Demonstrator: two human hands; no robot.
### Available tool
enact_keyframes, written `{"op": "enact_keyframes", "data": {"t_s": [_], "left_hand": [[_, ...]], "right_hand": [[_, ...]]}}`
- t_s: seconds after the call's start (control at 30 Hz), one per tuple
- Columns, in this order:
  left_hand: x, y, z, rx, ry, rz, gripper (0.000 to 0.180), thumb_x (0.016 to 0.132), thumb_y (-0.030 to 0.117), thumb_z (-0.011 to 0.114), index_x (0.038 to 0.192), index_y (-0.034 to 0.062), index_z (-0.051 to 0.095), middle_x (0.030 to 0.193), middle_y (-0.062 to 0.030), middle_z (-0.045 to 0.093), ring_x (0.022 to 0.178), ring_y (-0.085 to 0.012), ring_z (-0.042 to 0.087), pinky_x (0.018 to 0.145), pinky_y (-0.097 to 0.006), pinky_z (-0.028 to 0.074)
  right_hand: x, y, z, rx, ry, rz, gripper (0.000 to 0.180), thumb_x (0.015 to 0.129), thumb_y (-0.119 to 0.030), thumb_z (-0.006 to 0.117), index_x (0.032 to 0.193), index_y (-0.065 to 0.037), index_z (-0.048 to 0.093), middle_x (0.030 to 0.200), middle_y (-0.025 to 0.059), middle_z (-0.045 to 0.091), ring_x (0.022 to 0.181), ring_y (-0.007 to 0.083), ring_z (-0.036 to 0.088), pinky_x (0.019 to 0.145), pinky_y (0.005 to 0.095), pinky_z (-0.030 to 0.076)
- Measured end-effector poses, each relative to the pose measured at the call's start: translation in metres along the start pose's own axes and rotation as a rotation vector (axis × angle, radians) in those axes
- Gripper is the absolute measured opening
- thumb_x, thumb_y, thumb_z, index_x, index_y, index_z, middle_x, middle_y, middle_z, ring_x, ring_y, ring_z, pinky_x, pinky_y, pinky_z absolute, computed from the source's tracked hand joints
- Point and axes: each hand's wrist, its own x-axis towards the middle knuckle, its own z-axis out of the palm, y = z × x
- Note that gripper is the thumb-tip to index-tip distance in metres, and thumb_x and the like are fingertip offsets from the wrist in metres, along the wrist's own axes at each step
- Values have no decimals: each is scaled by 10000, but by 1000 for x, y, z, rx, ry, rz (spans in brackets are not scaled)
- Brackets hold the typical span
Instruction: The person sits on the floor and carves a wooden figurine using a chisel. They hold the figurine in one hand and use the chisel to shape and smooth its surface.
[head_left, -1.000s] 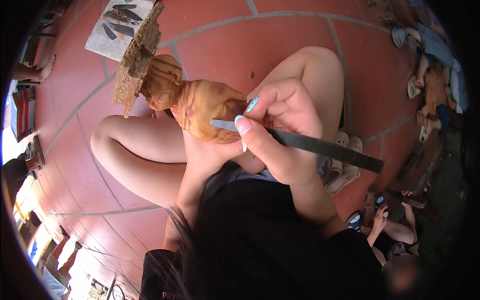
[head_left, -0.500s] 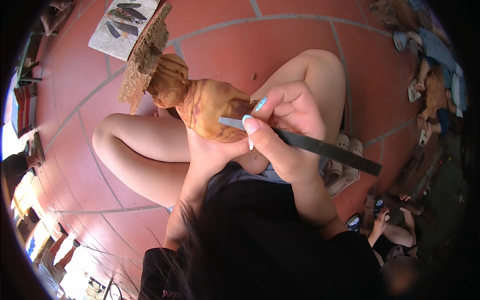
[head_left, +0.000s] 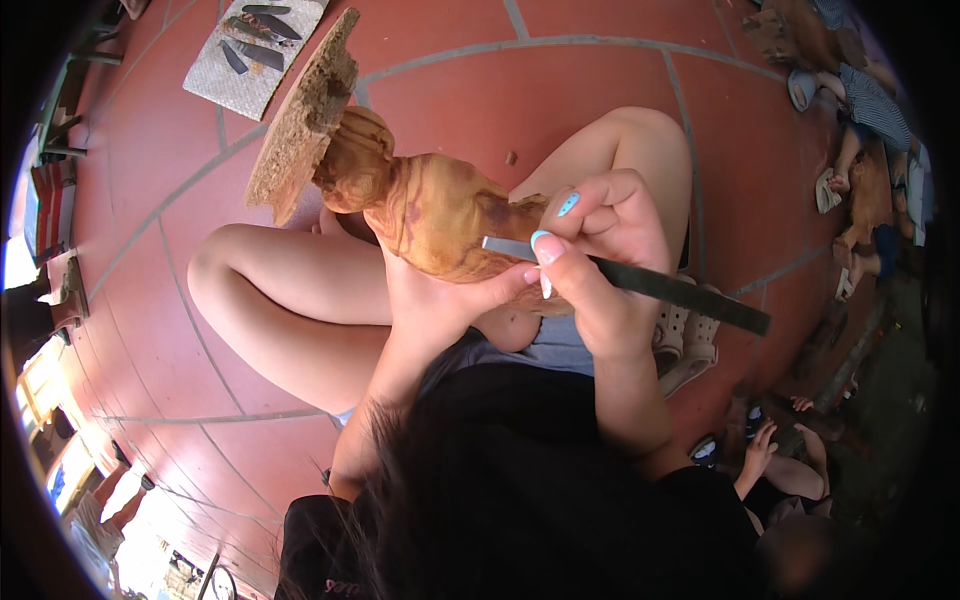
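Observation:
A carved wooden figure (head_left: 430, 215) lies tilted above my lap, its grain glossy and brown, with a rough, broad slab at the left end. My left hand (head_left: 435, 295) grips it from below, thumb along its near side; the other fingers are hidden beneath the wood. In my right hand (head_left: 605, 250) is a dark flat scraper blade (head_left: 690, 297), pinched between thumb and fingers. Its pale, bare-metal tip lies over the figure's right part; whether it touches the wood I cannot tell.
Red floor tiles (head_left: 480, 75) surround my crossed bare legs (head_left: 290, 275). At the upper left, several dark blades lie on a light woven mat (head_left: 205, 80). Beige clogs (head_left: 690, 340) stand beside my right leg. Other people (head_left: 790, 460) sit along the right edge.
The scraper and my right hand have shifted to the right along the figure. The figure and my left hand have moved slightly right too.

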Motion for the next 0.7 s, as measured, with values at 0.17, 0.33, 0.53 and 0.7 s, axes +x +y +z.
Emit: {"op": "enact_keyframes", "data": {"t_s": [0.17, 0.33, 0.53, 0.7], "left_hand": [[0, -1, 1, 50, 48, 37, 774, 593, 111, 879, 1176, -16, 386, 1070, -109, 567, 974, -191, 585, 840, -332, 502], [4, 18, 1, 109, 84, 30, 844, 573, 152, 887, 1201, -16, 349, 1119, -130, 546, 1028, -210, 565, 889, -359, 477], [11, 34, -2, 298, 14, 147, 874, 540, 203, 871, 1213, -20, 359, 1047, -143, 618, 953, -230, 634, 842, -339, 500], [17, 36, 7, 323, 43, 161, 804, 543, 219, 860, 1162, 1, 396, 969, -137, 649, 881, -225, 659, 792, -333, 516]], "right_hand": [[-1, -2, -5, -4, 12, 24, 263, 845, 86, 567, 1068, 12, 447, 770, 43, 574, 678, 51, 518, 620, 192, 427], [6, -25, -12, -61, 85, 28, 276, 873, 54, 579, 1146, 78, 550, 827, 62, 613, 745, 79, 562, 693, 212, 461], [17, -40, -12, -73, -83, -112, 267, 861, -27, 656, 1093, 93, 597, 857, 105, 617, 785, 126, 583, 740, 238, 478], [6, -32, -24, 17, -15, -182, 205, 888, -110, 638, 996, 56, 583, 932, 134, 605, 868, 190, 597, 801, 316, 502]]}}
